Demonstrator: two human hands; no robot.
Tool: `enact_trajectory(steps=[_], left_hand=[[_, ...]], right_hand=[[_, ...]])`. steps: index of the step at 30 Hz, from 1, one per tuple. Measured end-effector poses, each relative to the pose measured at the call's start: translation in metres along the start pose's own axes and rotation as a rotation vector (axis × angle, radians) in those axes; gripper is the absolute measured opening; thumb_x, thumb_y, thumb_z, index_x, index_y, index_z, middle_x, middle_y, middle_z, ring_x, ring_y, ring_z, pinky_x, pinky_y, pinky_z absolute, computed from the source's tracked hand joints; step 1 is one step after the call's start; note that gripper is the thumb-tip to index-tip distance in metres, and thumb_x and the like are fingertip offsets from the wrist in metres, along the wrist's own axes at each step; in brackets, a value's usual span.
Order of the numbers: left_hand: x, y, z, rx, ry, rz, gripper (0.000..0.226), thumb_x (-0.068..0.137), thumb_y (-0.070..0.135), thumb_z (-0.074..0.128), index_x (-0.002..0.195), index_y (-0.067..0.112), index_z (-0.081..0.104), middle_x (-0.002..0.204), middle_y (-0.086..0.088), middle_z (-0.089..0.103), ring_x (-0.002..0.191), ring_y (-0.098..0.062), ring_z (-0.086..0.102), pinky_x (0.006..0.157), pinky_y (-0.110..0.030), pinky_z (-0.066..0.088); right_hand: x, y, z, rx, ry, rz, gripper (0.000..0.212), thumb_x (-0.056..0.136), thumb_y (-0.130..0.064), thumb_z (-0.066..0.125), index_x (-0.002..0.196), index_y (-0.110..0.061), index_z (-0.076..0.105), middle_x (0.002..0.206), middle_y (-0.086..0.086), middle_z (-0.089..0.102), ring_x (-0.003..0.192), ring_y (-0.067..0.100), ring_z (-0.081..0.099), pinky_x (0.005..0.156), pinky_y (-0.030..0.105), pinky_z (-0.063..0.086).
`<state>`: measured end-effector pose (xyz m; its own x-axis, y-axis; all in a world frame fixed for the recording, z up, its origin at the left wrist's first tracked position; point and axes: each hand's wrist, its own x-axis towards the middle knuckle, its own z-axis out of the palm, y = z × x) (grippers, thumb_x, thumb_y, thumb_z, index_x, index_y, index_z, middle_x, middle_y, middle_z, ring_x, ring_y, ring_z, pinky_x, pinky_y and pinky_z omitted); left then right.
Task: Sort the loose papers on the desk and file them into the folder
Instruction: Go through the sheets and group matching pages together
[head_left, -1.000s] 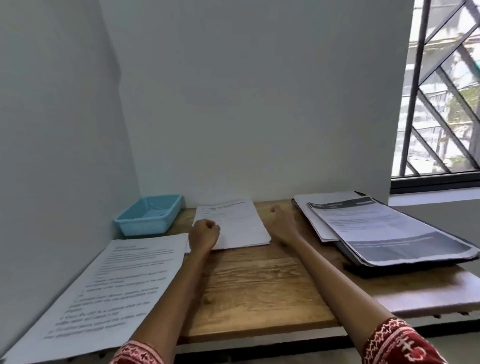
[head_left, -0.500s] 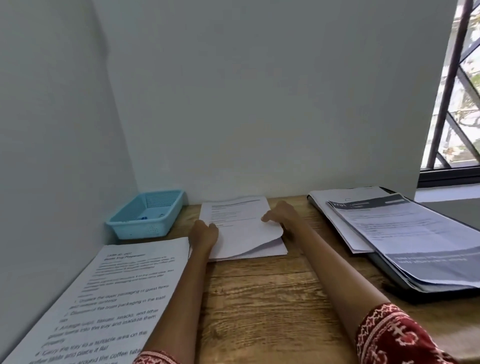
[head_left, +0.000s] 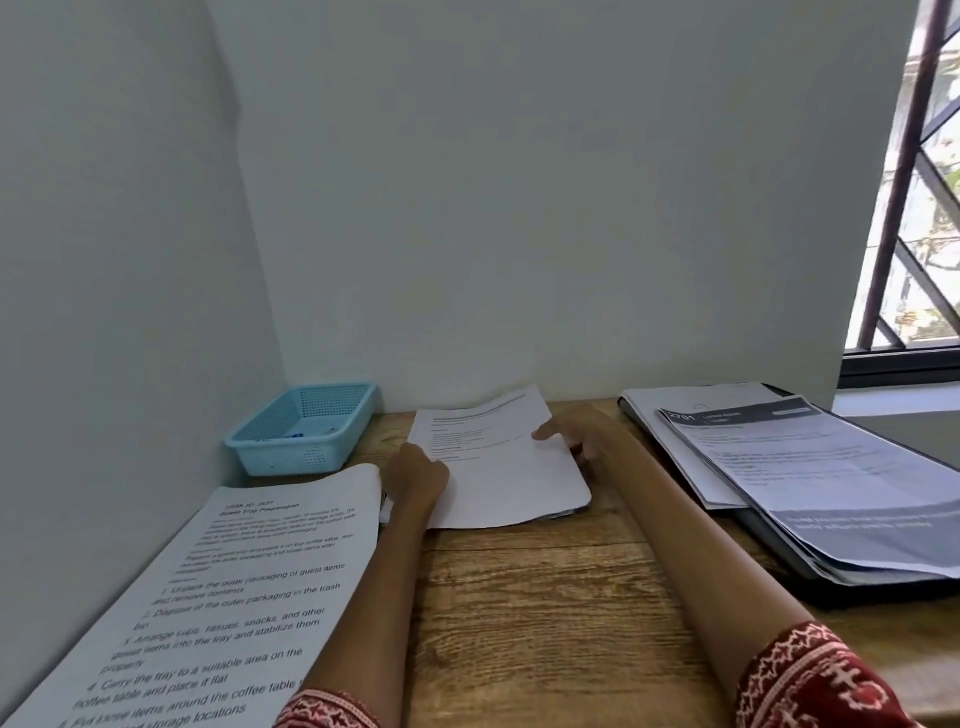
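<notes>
Two hands meet at the small stack of papers (head_left: 498, 467) in the middle of the frame, at the back of the wooden surface (head_left: 545, 613). A second ago both hands rested beside this stack with the sheets lying flat; half a second ago the right edge had begun to curl; now the top sheets are bowed well up off the wood along their right and far edges, with a gap showing beneath. The right hand (head_left: 587, 441) grips that lifted edge, thumb on top of the page and the other fingers tucked under it. The left hand (head_left: 415, 475) rests at the stack's left edge, and its fingers are hidden behind its own back and the paper, so I cannot tell whether they pinch the sheets or only steady them. To my judgement the stack is being gathered up to be sorted, so the filing has hardly begun for this pile. At the right of the frame the dark folder (head_left: 779, 551) lies open with several printed sheets (head_left: 810, 483) spread on it, well apart from the lifted stack. A large printed page (head_left: 234, 597) fills the lower left, not yet taken up. A blue basket (head_left: 304, 428) sits in the corner at centre left, and a barred window (head_left: 914, 182) shows at upper right.
</notes>
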<state>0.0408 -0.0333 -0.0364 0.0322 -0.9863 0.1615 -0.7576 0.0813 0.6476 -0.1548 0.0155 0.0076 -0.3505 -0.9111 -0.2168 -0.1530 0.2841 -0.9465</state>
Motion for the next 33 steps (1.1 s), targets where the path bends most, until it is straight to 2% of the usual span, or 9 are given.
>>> enact_trajectory(steps=[2,5,8,12,16,19,26,30,33], left_hand=[[0.006,0.0,-0.001,-0.014,0.011,-0.025,0.034,0.091,0.015,0.053,0.122,0.001,0.047,0.123,-0.015,0.057,0.112,-0.029,0.054,0.089,-0.032,0.041],[0.009,0.0,0.0,-0.081,0.005,-0.033,0.007,0.09,0.012,0.052,0.088,0.005,0.051,0.109,-0.013,0.06,0.096,-0.026,0.056,0.069,-0.027,0.041],[0.011,-0.004,0.004,-0.076,0.052,0.009,0.032,0.09,0.009,0.052,0.061,0.014,0.038,0.078,-0.003,0.052,0.075,-0.018,0.049,0.049,-0.021,0.029],[0.009,-0.004,0.005,-0.161,0.06,-0.038,0.034,0.091,0.013,0.047,0.058,0.012,0.041,0.062,-0.001,0.046,0.064,-0.017,0.045,0.054,-0.024,0.031],[0.013,-0.001,0.003,-0.563,-0.085,-0.053,0.033,0.098,0.028,0.039,0.1,0.004,0.062,0.104,-0.01,0.062,0.093,-0.023,0.055,0.084,-0.031,0.045],[0.009,0.007,-0.003,-0.879,-0.117,-0.024,0.036,0.099,0.03,0.039,0.128,0.011,0.05,0.127,-0.006,0.056,0.115,-0.024,0.054,0.102,-0.039,0.041],[-0.009,0.034,-0.027,-0.805,0.238,0.469,0.031,0.1,0.008,0.036,0.13,-0.002,0.042,0.12,-0.001,0.049,0.112,-0.017,0.049,0.076,0.0,0.036],[-0.009,0.036,-0.031,-0.827,0.268,0.542,0.035,0.098,0.015,0.043,0.132,0.004,0.038,0.118,-0.002,0.053,0.105,-0.011,0.052,0.079,-0.009,0.043],[-0.012,0.036,-0.033,-0.891,0.281,0.548,0.037,0.097,0.015,0.045,0.132,0.004,0.037,0.115,0.002,0.051,0.102,-0.008,0.052,0.072,0.0,0.043]], right_hand=[[0.007,0.001,-0.002,0.063,-0.027,0.046,0.006,0.088,-0.001,0.062,0.086,-0.003,0.056,0.085,0.011,0.052,0.068,0.019,0.048,0.059,0.026,0.042],[0.009,0.005,-0.008,0.04,-0.064,0.063,0.013,0.092,-0.01,0.06,0.101,-0.001,0.061,0.117,0.016,0.06,0.095,0.026,0.057,0.081,0.031,0.048],[0.005,0.011,-0.012,-0.072,-0.063,0.083,0.041,0.091,-0.006,0.059,0.13,0.005,0.049,0.136,0.018,0.049,0.12,0.03,0.05,0.088,0.034,0.042],[0.007,0.016,-0.022,-0.095,0.02,-0.034,0.041,0.084,0.004,0.064,0.123,0.006,0.054,0.128,0.021,0.056,0.099,0.028,0.055,0.086,0.038,0.046],[0.002,0.014,-0.026,0.147,0.014,-0.314,0.042,0.083,0.005,0.066,0.123,0.004,0.055,0.122,0.014,0.06,0.103,0.029,0.06,0.082,0.035,0.053],[-0.001,0.009,-0.019,0.248,0.015,-0.433,0.037,0.084,0.007,0.063,0.12,0.003,0.056,0.115,0.013,0.061,0.099,0.026,0.06,0.074,0.028,0.055],[0.0,-0.001,-0.017,0.379,0.055,-0.568,0.036,0.082,0.009,0.064,0.117,0.001,0.058,0.096,0.004,0.066,0.086,0.021,0.064,0.072,0.028,0.057],[-0.008,-0.009,-0.019,0.457,0.078,-0.645,0.026,0.08,-0.002,0.071,0.102,-0.013,0.063,0.097,0.003,0.069,0.086,0.017,0.066,0.078,0.03,0.058],[-0.011,-0.012,-0.019,0.514,0.131,-0.705,0.017,0.082,-0.006,0.07,0.097,-0.015,0.065,0.096,0.004,0.069,0.082,0.015,0.066,0.079,0.029,0.057]])
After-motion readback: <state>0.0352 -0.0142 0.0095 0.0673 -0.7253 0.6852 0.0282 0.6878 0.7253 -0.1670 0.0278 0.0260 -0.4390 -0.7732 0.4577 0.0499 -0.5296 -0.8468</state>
